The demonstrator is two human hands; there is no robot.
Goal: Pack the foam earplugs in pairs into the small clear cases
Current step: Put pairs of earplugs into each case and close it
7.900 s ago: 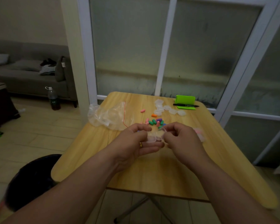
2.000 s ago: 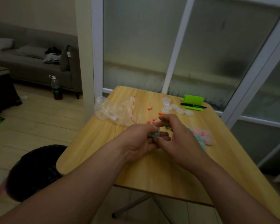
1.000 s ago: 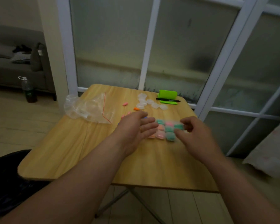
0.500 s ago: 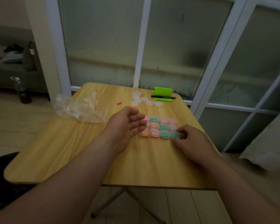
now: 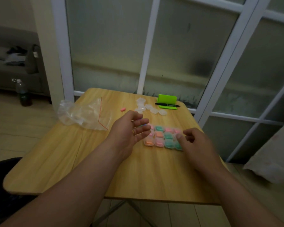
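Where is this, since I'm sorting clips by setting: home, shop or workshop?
Probably a home living room: a grey sofa, a small wooden table beside frosted glass doors, a bottle on the floor.

Dim, grainy; wide-angle bend at edges; right hand (image 5: 197, 145) motion-blurred.

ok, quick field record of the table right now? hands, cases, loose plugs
filled cases: grid on table, pink, orange, green plugs inside
left hand: open, fingers relaxed, holding nothing
right hand: loosely curled at the grid's right edge, seems empty
empty cases: cluster at far side
loose earplug: pink, alone, left of empty cases
plastic bag: far left
marker: in front of green stand
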